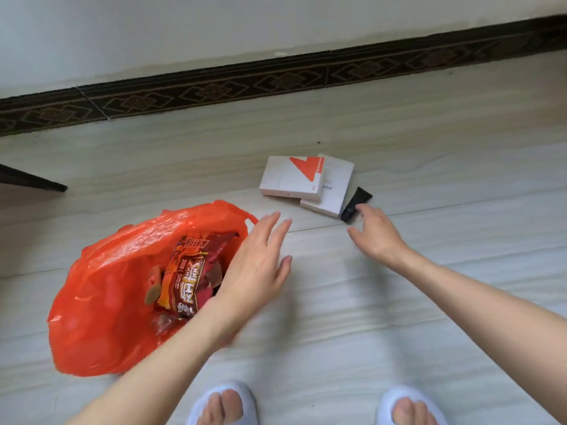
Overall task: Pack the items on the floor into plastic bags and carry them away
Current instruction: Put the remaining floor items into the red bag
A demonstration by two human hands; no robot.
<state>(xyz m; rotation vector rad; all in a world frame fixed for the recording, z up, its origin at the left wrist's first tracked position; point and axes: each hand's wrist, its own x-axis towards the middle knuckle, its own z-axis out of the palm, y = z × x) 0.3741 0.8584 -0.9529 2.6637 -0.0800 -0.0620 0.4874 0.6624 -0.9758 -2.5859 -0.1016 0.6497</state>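
Note:
An orange plastic bag [107, 299] lies open on the floor at the left, with a red snack packet [190, 271] and other small items inside. My left hand [257, 265] hovers over the bag's right rim, fingers spread and holding nothing. Two white boxes sit further back: one with an orange triangle [291, 177] rests partly on a plain one [333, 190]. A small black tube [356, 205] lies just right of them. My right hand [377, 231] is open, its fingertips at the tube's near end.
A white wall with a dark patterned skirting [276, 84] runs across the back. A dark furniture edge [30, 179] juts in at the left. My feet in pale slippers [224, 403] stand at the bottom, on pale tile floor.

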